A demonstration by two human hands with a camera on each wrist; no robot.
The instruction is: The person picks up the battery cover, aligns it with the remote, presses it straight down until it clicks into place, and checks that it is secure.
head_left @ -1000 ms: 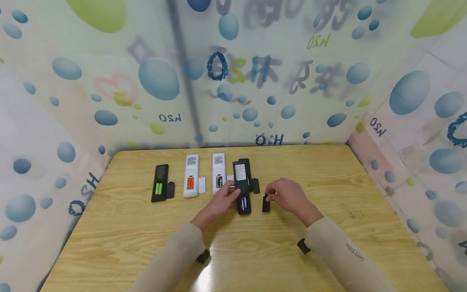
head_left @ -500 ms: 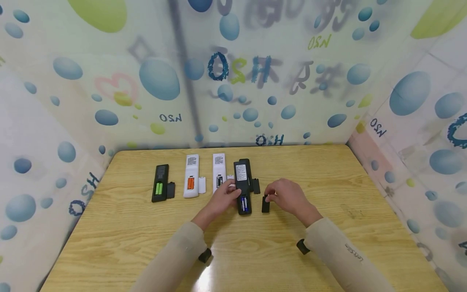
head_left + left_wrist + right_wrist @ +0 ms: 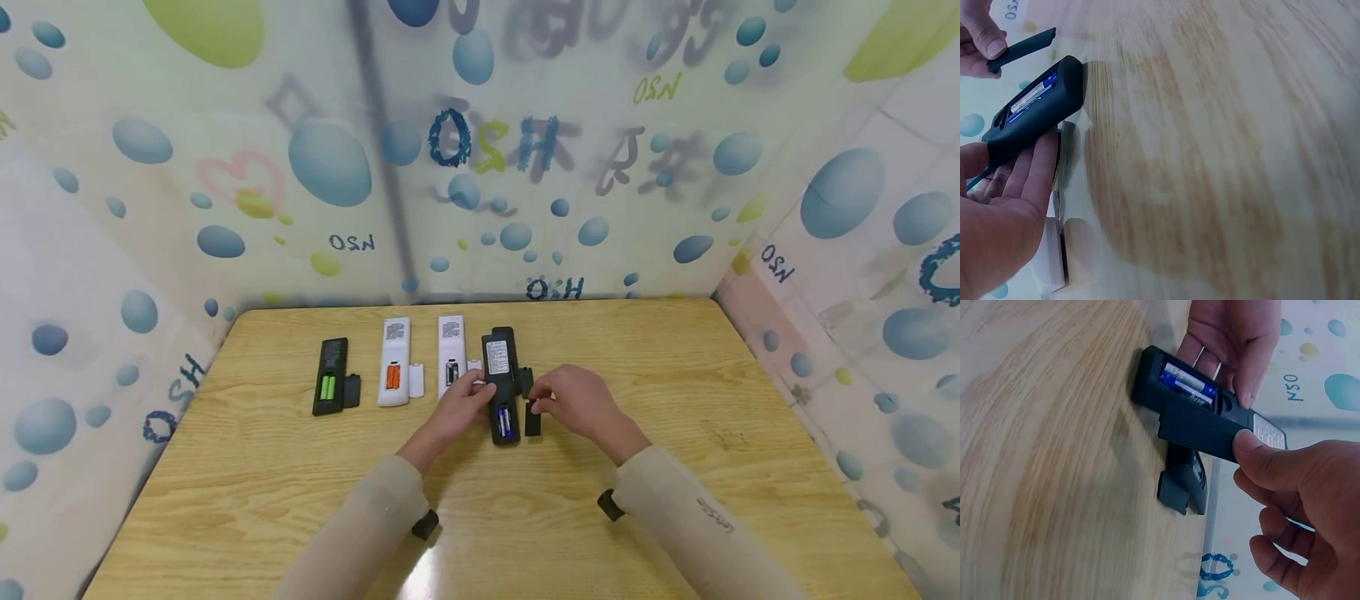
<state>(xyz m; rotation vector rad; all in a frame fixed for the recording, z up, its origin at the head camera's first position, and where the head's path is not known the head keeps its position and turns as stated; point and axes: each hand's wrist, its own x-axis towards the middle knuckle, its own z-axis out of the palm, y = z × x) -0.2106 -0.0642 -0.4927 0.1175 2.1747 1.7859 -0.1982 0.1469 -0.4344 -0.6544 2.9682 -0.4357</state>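
Note:
My left hand (image 3: 459,410) grips a black remote control (image 3: 500,387) back side up, thumb on top and fingers beneath. Its battery bay is uncovered, and blue-and-white batteries (image 3: 1188,384) lie inside. Between thumb and fingertips my right hand (image 3: 581,404) pinches a black battery cover (image 3: 1200,431). In the head view the cover hangs just right of the bay, apart from the remote; the left wrist view also shows a gap between cover (image 3: 1022,50) and remote (image 3: 1038,103). Behind the held remote, a second black remote (image 3: 507,340) lies partly hidden on the table.
Left on the wooden table (image 3: 247,467) lie a white remote (image 3: 450,333), another white remote (image 3: 394,383) with orange batteries and a black remote (image 3: 330,375) with green ones. Loose covers, such as a white cover (image 3: 416,381) and a black cover (image 3: 527,382), sit beside remotes. A patterned wall stands behind.
My right hand has moved left with the battery cover, closer to the remote's open battery bay. The left hand and its remote have shifted only very slightly.

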